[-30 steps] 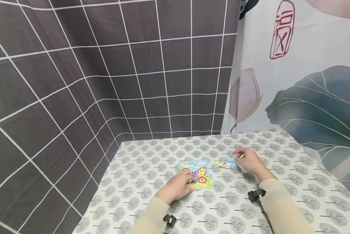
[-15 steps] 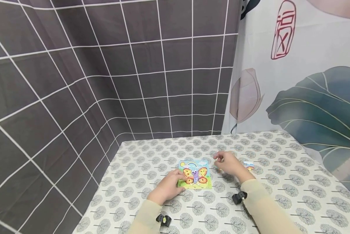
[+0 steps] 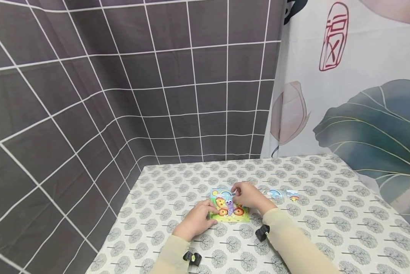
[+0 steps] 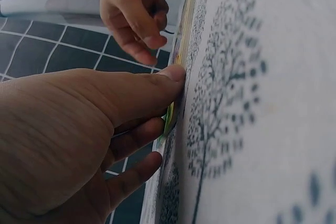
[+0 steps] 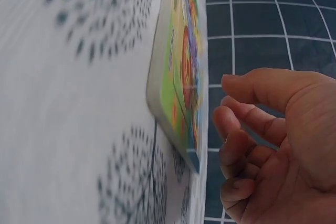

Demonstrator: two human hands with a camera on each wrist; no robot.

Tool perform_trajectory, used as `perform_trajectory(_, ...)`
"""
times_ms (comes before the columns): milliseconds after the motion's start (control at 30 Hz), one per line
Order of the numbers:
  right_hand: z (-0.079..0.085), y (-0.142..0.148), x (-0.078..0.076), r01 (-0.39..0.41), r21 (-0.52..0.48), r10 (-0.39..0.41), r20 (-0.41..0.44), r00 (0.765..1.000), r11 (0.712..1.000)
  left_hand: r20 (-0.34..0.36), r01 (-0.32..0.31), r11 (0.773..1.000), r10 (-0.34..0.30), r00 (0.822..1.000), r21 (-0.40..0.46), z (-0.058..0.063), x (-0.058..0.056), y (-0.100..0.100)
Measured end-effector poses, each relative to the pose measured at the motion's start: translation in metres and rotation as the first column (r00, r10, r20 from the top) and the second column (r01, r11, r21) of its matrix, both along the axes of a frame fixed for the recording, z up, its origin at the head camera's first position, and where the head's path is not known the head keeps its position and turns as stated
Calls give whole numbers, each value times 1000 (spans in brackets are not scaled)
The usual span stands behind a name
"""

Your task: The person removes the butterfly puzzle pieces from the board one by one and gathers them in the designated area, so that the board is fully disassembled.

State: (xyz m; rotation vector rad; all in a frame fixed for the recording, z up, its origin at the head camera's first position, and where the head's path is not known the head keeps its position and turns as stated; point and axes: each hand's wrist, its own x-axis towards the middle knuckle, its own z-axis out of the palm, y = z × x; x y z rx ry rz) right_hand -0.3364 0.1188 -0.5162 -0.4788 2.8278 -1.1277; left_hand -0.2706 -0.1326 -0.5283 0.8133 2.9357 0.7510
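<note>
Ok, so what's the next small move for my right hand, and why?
I'd probably lower the right hand gently onto the butterfly puzzle board: both wrist views show its bent fingers just off the surface. The left hand pinches the near left corner, so the board should stay steady. I see no piece between the right fingers.

Butterfly board (image 3: 230,209): squarish, flat on the surface, thick pale edge, rounded corner. Bright print: purple-bodied butterfly, red-and-yellow wings, green ground, blue sky with rainbow and sun. Left hand (image 3: 195,220) holds it at near-left corner. Right hand (image 3: 251,196) at its upper right; can't tell whether a piece is gripped. Further right, two loose pieces, flat, near each other, apart: blue rainbow piece (image 3: 275,194); white-topped piece (image 3: 294,197), red and yellow below.
</note>
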Motion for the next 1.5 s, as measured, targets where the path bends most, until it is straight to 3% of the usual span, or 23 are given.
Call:
perform_trajectory(267, -2, -15, 1, -15, 65, 13, 33, 999, 998, 7, 4, 1000, -4, 1000, 9, 0, 0, 1)
perform_trajectory(467, -5, -25, 0, -72, 102, 69, 27, 997, 992, 17, -6, 1000, 6, 1000, 18, 0, -1, 1)
perform_trajectory(867, -5, -35, 5, -122, 46, 118, 77, 990, 991, 18, -1, 1000, 1, 1000, 11, 2, 0, 0)
perform_trajectory(1500, -2, -40, 5, -128, 72, 121, 88, 989, 989, 3, 6, 1000, -6, 1000, -4, 2, 1, -1)
